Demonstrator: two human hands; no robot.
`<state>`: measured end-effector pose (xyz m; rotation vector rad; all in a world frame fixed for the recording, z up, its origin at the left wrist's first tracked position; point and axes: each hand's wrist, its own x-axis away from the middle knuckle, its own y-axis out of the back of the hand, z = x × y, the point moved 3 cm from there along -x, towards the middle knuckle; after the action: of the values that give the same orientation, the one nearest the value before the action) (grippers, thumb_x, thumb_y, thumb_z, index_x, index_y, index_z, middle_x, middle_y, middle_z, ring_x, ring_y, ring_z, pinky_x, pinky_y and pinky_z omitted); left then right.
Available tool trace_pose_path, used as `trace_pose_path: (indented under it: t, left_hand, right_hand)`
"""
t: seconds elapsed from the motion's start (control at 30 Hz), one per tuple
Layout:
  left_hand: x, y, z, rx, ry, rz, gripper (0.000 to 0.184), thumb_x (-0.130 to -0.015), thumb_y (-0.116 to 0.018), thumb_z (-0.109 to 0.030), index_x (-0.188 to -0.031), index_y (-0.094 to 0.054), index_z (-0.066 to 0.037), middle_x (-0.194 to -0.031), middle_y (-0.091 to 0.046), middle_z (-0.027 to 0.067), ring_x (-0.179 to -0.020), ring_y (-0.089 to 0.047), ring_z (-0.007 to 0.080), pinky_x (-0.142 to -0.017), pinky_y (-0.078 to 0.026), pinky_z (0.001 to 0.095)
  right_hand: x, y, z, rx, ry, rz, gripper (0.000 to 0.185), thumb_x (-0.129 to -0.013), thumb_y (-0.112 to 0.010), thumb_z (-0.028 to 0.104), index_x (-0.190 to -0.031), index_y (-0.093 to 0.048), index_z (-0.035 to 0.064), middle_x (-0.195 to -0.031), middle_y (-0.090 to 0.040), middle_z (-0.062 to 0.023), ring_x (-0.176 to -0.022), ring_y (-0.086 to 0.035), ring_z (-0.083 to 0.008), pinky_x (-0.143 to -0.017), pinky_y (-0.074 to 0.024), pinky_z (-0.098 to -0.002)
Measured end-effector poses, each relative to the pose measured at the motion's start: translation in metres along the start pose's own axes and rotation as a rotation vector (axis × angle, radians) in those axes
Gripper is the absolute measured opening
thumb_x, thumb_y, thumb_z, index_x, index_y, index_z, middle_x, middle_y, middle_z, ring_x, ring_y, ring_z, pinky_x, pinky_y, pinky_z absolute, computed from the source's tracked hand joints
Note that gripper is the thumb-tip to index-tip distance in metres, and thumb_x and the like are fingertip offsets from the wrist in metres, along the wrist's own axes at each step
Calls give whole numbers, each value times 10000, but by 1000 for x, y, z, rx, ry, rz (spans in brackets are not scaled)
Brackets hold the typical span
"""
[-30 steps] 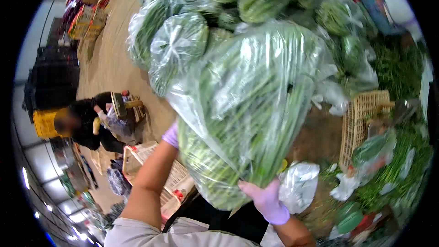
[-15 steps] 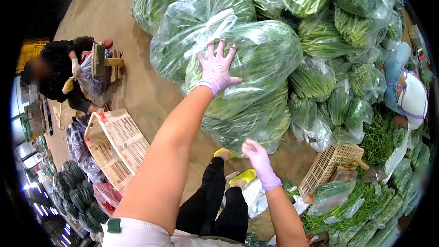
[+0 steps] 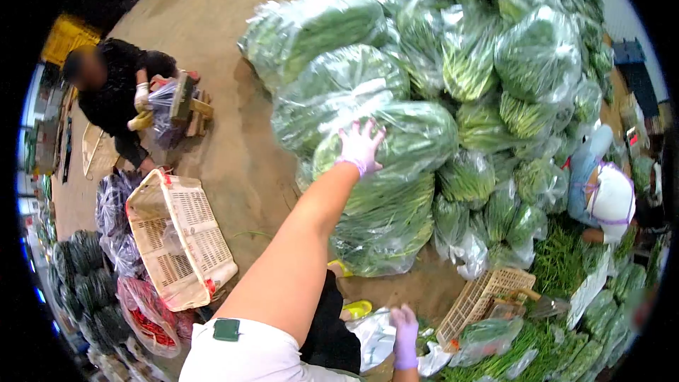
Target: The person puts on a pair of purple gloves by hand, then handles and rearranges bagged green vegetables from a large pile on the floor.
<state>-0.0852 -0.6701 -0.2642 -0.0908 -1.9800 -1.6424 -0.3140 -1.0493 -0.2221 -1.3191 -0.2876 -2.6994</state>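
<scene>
My left hand [image 3: 361, 148], in a thin purple glove, lies with spread fingers on top of a clear plastic bag of long green vegetables [image 3: 417, 134]. That bag rests against a large pile of similar bags [image 3: 474, 64]. My right hand [image 3: 404, 332], gloved in purple too, hangs low near my legs, beside a white plastic bag [image 3: 373, 339] on the ground. Its fingers are loosely bent, and nothing shows in them.
An empty cream crate [image 3: 185, 230] lies at the left, near bags of red peppers [image 3: 147, 315] and purple produce. Another crate [image 3: 477, 304] stands lower right beside loose greens [image 3: 559, 262]. One person [image 3: 113, 92] sits at the left, another [image 3: 601, 187] at the right.
The large bag of greens, held in both hands a second ago, now lies on the pile. My left hand has stayed on it; my right hand has dropped away from it toward my legs.
</scene>
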Motion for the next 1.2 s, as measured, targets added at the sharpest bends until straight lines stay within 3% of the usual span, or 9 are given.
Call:
trace_pose_path:
  t: [0.13, 0.2, 0.33, 0.4, 0.63, 0.8, 1.0, 1.13, 1.2]
  left_hand:
    - [95, -7, 9, 80, -123, -305, 723, -720, -611, -317, -1330, -250, -182, -1389, -190, 119, -1268, -176, 374, -982, -210, 560]
    - [159, -39, 28, 211, -88, -261, 748, -680, -622, -281, -1322, -263, -146, -1367, -244, 126, -1251, -220, 371, -978, -238, 517]
    - [309, -147, 91, 534, 275, 361, 527, -729, -503, -245, -1224, -418, -86, -1153, -510, 169, -1086, -464, 322, -930, -367, 387]
    - [369, -252, 132, 253, 54, 976, 385, -767, -470, -296, -1060, -588, -75, -1145, -534, 147, -1055, -507, 266, -896, -387, 374]
    - [489, -238, 171, 361, 226, 989, 484, -798, -465, -379, -1167, -515, -71, -1250, -462, 98, -1135, -439, 249, -946, -320, 387]
    - [406, -171, 144, 515, 110, 469, 416, -786, -411, -383, -967, -593, -56, -931, -601, 196, -880, -570, 343, -753, -437, 389]
    - [382, -63, 153, 891, -181, 151, 470, -815, -446, -376, -1122, -511, -26, -1132, -522, 180, -1071, -476, 317, -913, -369, 349]
    - [398, -48, 252, 821, -137, 386, 519, -833, -391, -419, -1180, -480, -44, -1203, -486, 148, -1133, -435, 283, -969, -309, 315]
    - [408, -58, 339, 783, 101, 344, 505, -803, -427, -412, -1150, -513, -54, -1176, -505, 156, -1106, -459, 293, -946, -338, 322]
  right_hand:
    - [62, 61, -68, 178, -179, 31, 376, -760, -591, 147, -1069, -492, -44, -762, -578, -76, -715, -558, -135, -656, -458, -253]
    - [84, 102, -127, 175, -73, 178, 355, -666, -600, 118, -1010, -573, 32, -1051, -541, -163, -958, -526, -290, -829, -435, -343]
    - [164, 117, -72, 817, 617, 136, 196, -689, -578, 113, -877, -613, 71, -822, -578, -123, -748, -563, -258, -654, -462, -322]
    - [185, 116, -49, 1109, 600, 166, 198, -672, -600, 130, -862, -621, 77, -814, -576, -119, -754, -560, -253, -654, -456, -328]
    - [249, 115, -43, 1592, 696, 209, 216, -628, -656, 175, -824, -637, 88, -783, -566, -104, -763, -546, -231, -649, -436, -341]
    - [244, 111, -52, 1302, 491, 81, 221, -669, -618, 154, -861, -607, 45, -752, -557, -90, -715, -532, -201, -619, -428, -315]
    - [194, 70, -69, 462, 132, 7, 232, -717, -571, 130, -905, -570, -6, -714, -547, -73, -657, -516, -164, -583, -418, -283]
    - [149, -26, -79, -278, -153, 155, 240, -750, -540, 113, -935, -546, -40, -689, -540, -62, -619, -506, -140, -559, -411, -262]
    - [132, -76, -65, -274, -108, 250, 245, -766, -525, 105, -949, -534, -57, -676, -536, -56, -599, -500, -128, -547, -408, -251]
